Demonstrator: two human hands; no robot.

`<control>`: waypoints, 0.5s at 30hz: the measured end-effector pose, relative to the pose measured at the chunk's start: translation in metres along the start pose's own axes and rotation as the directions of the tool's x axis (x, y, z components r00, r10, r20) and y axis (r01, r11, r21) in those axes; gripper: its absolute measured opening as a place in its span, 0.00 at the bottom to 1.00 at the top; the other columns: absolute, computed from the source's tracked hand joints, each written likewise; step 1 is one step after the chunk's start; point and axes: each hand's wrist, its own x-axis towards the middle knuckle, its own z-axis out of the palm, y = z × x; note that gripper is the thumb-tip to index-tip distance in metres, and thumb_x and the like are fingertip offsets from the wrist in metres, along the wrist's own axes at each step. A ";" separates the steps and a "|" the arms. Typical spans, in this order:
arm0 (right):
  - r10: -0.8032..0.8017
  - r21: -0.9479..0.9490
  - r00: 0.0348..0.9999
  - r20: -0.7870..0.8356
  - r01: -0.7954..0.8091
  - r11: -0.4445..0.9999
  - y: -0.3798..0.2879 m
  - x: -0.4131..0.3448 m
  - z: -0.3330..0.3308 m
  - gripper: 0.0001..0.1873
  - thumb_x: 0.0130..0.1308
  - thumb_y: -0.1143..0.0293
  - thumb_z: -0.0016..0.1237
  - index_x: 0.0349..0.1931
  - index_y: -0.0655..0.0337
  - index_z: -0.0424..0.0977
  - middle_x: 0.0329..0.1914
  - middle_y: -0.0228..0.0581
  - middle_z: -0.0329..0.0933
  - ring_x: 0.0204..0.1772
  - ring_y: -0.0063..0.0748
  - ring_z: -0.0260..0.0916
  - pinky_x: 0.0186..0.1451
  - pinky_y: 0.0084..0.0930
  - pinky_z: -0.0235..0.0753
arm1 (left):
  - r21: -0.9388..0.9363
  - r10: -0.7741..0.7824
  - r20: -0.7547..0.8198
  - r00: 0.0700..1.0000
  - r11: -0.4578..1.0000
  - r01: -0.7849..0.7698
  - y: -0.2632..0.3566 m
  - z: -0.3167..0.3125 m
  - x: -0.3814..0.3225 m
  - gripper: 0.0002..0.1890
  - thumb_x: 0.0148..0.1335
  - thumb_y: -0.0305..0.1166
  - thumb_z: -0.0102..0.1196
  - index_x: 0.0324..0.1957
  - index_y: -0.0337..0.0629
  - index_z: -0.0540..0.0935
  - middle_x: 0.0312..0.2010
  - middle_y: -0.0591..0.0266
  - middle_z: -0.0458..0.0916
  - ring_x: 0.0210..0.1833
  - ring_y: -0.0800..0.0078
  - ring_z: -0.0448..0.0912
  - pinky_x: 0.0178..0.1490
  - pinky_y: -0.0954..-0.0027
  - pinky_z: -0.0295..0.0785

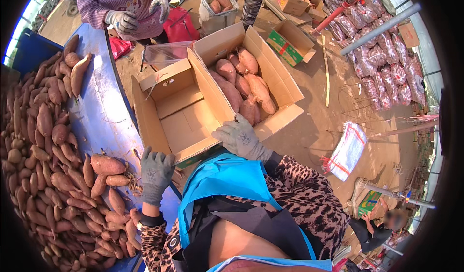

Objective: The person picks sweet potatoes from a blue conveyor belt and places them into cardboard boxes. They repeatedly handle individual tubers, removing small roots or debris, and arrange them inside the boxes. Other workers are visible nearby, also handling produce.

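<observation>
Both my hands wear grey work gloves. My left hand (156, 174) grips the near left corner of an empty, open cardboard box (188, 121). My right hand (239, 136) holds the near right corner of the same box, where it meets a second cardboard box (281, 81). That second box stands open beside the first, with several large sweet potatoes (259, 91) inside. To my left, a big heap of sweet potatoes (61, 181) lies on a blue table (101, 121), and some lie close to my left hand.
Across from me stands a person in grey gloves and a checked smock (108, 2). Behind the boxes are a sack of sweet potatoes (217, 11) and a green-printed carton (290, 43). Filled clear bags (384, 54) are piled at right, near folded white sacks (346, 150). Another person (373, 232) is at lower right.
</observation>
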 end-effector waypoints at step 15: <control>-0.078 -0.291 0.922 0.380 0.200 0.936 0.004 -0.011 0.023 0.09 0.74 0.66 0.44 0.46 0.51 0.78 0.40 0.32 0.82 0.49 0.36 0.82 0.73 0.59 0.66 | -0.049 -0.169 0.130 0.977 0.983 0.176 0.055 0.088 -0.054 0.21 0.69 0.34 0.55 0.63 0.50 0.81 0.53 0.59 0.87 0.55 0.61 0.85 0.64 0.53 0.76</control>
